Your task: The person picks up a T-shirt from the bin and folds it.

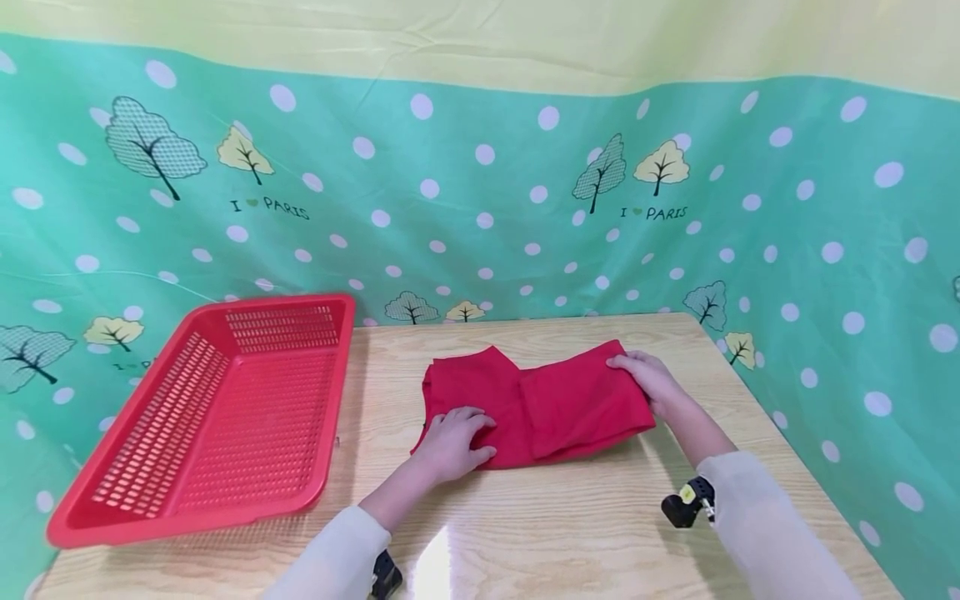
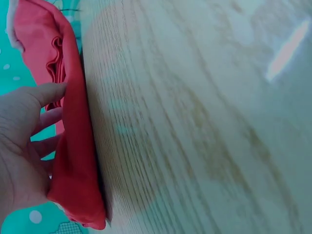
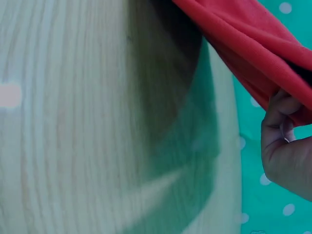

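A folded red garment (image 1: 577,400) lies across the middle of the wooden table, its kind hidden by the folds. My left hand (image 1: 450,446) rests on its left part with fingers spread and slightly bent. In the left wrist view, layered folds of the red fabric (image 2: 75,146) show beside the thumb. My right hand (image 1: 651,379) grips the garment's right end, thumb on top and fingers curled underneath. That end is raised off the table, and the right wrist view shows the lifted edge (image 3: 253,53) with a shadow below.
A large red plastic basket (image 1: 258,433) with slotted walls stands at the table's left, nothing inside it. Behind and to the right hangs a green dotted curtain (image 1: 480,250) with tree prints. The wooden tabletop (image 1: 555,533) extends in front of the garment.
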Demonstrator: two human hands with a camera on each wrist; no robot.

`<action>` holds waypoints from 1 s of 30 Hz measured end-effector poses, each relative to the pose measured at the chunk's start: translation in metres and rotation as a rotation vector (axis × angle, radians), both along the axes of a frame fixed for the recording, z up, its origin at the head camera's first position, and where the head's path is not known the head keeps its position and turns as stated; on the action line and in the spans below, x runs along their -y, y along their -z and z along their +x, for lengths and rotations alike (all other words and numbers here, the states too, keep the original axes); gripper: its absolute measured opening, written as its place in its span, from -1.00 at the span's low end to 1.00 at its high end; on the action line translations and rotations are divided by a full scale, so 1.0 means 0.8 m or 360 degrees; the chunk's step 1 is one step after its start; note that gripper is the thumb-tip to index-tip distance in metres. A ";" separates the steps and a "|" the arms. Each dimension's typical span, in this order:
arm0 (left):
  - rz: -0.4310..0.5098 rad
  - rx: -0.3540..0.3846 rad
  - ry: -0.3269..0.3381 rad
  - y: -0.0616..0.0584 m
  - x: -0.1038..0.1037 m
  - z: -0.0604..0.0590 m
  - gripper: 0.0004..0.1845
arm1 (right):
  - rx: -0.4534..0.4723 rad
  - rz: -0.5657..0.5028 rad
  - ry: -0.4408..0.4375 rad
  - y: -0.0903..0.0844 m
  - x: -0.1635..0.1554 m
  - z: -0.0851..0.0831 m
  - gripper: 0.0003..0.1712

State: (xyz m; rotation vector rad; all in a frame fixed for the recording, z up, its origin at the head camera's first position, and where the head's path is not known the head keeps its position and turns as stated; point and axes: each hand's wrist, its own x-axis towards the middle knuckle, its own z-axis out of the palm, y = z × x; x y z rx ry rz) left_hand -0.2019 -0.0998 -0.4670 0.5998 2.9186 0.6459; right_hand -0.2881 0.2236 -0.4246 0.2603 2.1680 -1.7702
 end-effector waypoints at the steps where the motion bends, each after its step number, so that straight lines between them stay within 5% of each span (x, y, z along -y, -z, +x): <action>1: 0.0006 0.0013 0.0004 -0.001 0.000 0.000 -0.48 | 0.0001 0.0004 0.0000 -0.003 0.001 0.000 -0.50; 6: 0.0106 0.0099 -0.0006 -0.005 0.001 -0.002 -0.45 | -0.0011 -0.0022 0.0000 -0.019 0.012 0.003 -0.40; 16: 0.0399 0.0159 -0.0095 -0.005 0.000 -0.013 -0.49 | -0.0021 -0.0275 0.0026 -0.051 0.053 0.010 -0.70; 24: 0.1023 0.0217 -0.0167 -0.019 -0.003 -0.015 -0.52 | -0.0084 -0.0374 -0.0039 -0.072 0.106 0.014 -0.60; 30: 0.1507 0.0403 -0.0172 -0.034 -0.008 -0.018 -0.56 | -0.0118 -0.0407 -0.0093 -0.079 0.153 0.018 -0.54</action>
